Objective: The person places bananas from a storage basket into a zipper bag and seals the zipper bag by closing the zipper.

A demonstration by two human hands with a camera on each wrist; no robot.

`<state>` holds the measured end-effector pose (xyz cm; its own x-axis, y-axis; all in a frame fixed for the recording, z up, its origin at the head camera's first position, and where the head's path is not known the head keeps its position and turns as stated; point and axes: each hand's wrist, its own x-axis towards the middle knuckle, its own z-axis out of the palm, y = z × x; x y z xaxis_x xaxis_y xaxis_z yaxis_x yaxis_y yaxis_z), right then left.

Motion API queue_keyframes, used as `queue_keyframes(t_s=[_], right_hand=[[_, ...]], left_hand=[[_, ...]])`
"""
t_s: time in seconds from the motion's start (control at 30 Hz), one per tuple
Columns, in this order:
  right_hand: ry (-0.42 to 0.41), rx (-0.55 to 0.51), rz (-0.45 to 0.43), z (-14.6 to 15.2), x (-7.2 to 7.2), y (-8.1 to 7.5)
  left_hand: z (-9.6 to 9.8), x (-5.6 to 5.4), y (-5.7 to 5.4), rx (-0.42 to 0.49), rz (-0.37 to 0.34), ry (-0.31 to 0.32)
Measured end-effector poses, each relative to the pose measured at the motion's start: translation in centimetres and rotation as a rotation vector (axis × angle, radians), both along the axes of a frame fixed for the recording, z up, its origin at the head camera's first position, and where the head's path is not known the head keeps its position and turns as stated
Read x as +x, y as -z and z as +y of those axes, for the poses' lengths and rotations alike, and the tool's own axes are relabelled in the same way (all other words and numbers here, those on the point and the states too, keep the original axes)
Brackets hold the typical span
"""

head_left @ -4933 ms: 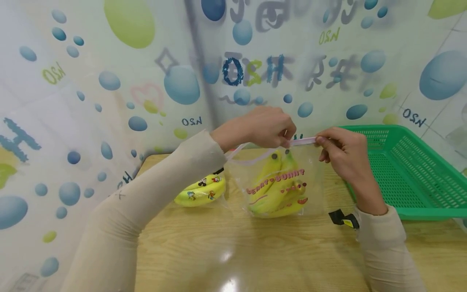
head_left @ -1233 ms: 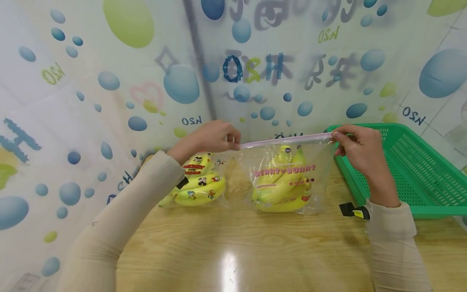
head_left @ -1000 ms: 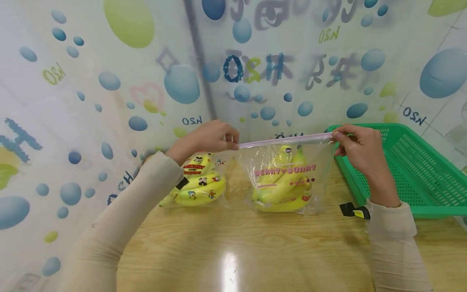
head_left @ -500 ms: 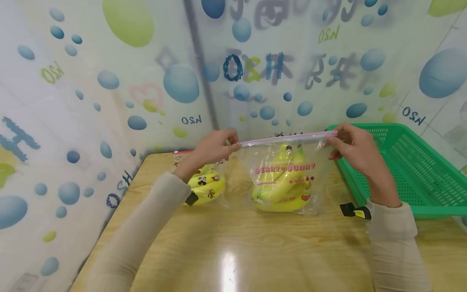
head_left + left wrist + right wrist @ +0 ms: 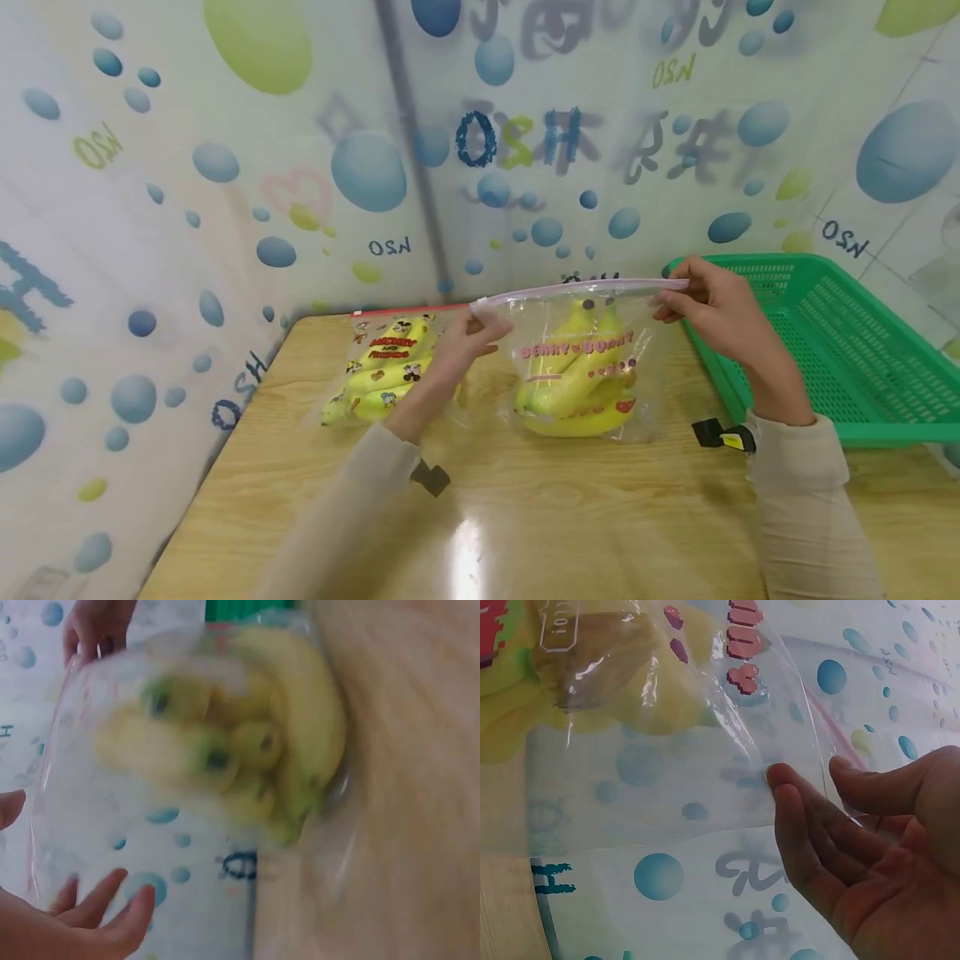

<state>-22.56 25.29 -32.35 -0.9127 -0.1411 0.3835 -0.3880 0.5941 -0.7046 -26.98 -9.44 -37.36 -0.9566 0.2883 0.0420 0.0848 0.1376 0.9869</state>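
Note:
A clear zip bag (image 5: 540,400) with pink lettering and a pale pink zip strip stands upright on the table, yellow bananas (image 5: 573,379) inside. My right hand (image 5: 708,312) pinches its top right corner between thumb and fingers. At the top left corner is my left hand (image 5: 468,346), its fingers spread; the left wrist view shows the thumb and fingers (image 5: 101,919) apart beside the strip. Left of it lies a second zip bag (image 5: 363,333) with a red strip and cartoon prints, also holding bananas and partly hidden behind my left hand.
A green plastic basket (image 5: 862,432) with perforated sides stands at the right, behind my right forearm. The wooden table (image 5: 555,533) meets a curtain (image 5: 510,242) printed with blue and green dots at its back edge. Black straps hang at both wrists.
My left hand, which held the strip's left end, has dropped lower, turned and spread its fingers. Its forearm has swung right, uncovering more of the red-strip bag. My right hand shifted slightly left.

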Motion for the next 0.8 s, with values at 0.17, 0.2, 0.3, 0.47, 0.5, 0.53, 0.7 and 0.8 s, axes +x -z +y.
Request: queue_keyframes(t_s=[0.17,0.2,0.3,0.47,0.5,0.53,0.7,0.8], right_hand=[[-0.039,-0.018,0.039,-0.1,0.0,0.1],[-0.044,-0.021,0.045,-0.1,-0.1,0.1],[-0.051,-0.032,0.061,-0.3,-0.1,0.2],[-0.031,-0.038,0.051,-0.7,-0.1,0.1],[-0.023,-0.033,0.027,-0.7,-0.1,0.0],[-0.017,-0.026,-0.011,-0.7,-0.1,0.0],[-0.047,0.115,-0.349,-0.5,-0.5,0.0],[-0.117,0.222,-0.501,-0.6,-0.7,0.7]], left_hand=[[1.5,1.9,1.9,0.005,-0.073,0.092],[1.7,2.2,2.3,-0.011,-0.084,0.113],[2.2,2.5,3.4,-0.067,-0.084,0.186],[2.5,2.6,4.2,-0.089,-0.041,0.253],[2.5,2.6,4.2,-0.089,-0.035,0.250],[2.4,2.7,4.1,-0.095,-0.033,0.244],[2.3,2.9,4.3,-0.140,-0.028,0.195],[2.3,2.8,4.4,-0.161,-0.034,0.172]])
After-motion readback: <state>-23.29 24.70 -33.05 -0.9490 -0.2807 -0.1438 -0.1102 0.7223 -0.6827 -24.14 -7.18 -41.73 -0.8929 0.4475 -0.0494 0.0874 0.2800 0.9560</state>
